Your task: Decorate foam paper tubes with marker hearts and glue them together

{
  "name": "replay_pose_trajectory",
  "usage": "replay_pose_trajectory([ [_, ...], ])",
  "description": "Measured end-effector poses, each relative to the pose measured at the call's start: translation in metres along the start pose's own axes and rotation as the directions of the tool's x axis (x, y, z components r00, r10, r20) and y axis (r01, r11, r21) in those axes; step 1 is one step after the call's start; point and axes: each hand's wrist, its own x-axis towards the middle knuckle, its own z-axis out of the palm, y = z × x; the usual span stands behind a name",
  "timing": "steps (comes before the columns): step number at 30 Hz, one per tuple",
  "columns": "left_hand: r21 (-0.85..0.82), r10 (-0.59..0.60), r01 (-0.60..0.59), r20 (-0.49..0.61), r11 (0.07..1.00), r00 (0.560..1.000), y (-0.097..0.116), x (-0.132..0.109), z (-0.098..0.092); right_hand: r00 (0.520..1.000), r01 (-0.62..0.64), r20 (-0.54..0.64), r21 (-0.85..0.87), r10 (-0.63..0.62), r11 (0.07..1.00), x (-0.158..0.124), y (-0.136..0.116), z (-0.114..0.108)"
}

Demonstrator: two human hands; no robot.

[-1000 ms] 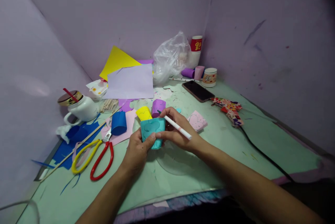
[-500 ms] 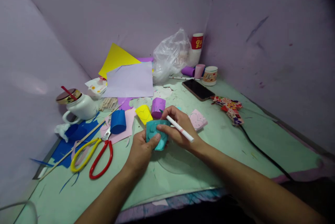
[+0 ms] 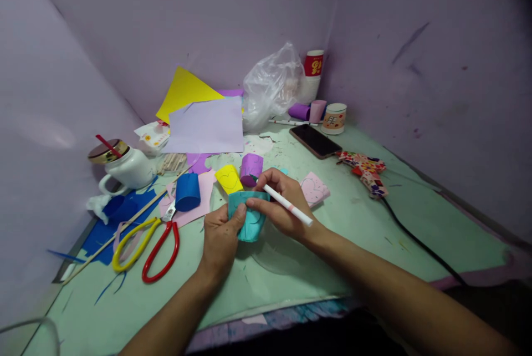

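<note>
Your left hand [image 3: 220, 237] clamped on teal piece [image 3: 251, 229], lower centre of frame; your right hand [image 3: 285, 217] closed round white pen [image 3: 293, 212], thumb on piece. Step, judged: positioning piece for marking. Next stroke calls for steady left hold. Beyond: yellow piece [image 3: 229, 179], mid-frame.

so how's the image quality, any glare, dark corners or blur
Head view: a soft glare patch on the left wall; head view: upper right corner falls nearly black; head view: drawn lines on the turquoise piece look soft.
</note>
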Motion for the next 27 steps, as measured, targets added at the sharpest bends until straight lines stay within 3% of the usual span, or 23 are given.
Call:
replay_pose_trajectory([
  [5, -0.074, 0.007, -0.005, 0.027, 0.997, 1.0, 0.003, 0.0, 0.001, 1.0, -0.006, 0.012, -0.013, 0.007, 1.0, 0.0, -0.001, -0.002],
  [11, 0.002, 0.078, -0.078, -0.047, 0.997, 0.996, 0.001, 0.001, 0.0, 0.999, -0.028, 0.03, -0.003, 0.028, 1.0, 0.0, -0.002, -0.002],
  [17, -0.073, -0.044, 0.052, 0.1, 0.996, 0.994, 0.001, 0.002, 0.001, 0.998, -0.069, -0.003, 0.002, 0.069, 0.998, 0.004, -0.001, -0.003],
  [23, -0.023, -0.005, 0.007, 0.052, 1.0, 0.999, -0.005, 0.004, 0.0, 0.996, -0.031, 0.078, -0.054, 0.036, 0.998, 0.006, -0.002, -0.008],
  [27, -0.015, -0.059, 0.06, 0.02, 0.998, 0.998, -0.001, 0.003, 0.003, 0.999, 0.025, -0.035, 0.012, -0.025, 1.0, 0.006, -0.02, -0.017],
])
